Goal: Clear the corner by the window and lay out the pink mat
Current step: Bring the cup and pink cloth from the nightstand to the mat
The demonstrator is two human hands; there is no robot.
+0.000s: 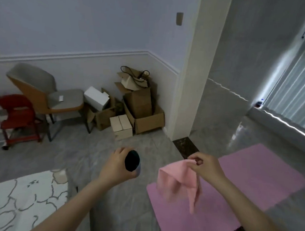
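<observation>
Pink mat (pixel 252 176) looks light and floppy: your left hand (pixel 116 165) grips a dark cylinder (pixel 132 161), your right hand (pixel 205 165) pinches a limp pink cloth (pixel 178 180), so free both hands for its edges

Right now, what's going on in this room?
A person stands over a pink mat that already lies flat on the grey floor near the window. The left hand grips a dark bottle, and the right hand pinches a pink cloth that hangs above the mat. Cardboard boxes are stacked in the far corner, beside a grey chair and a red chair.
</observation>
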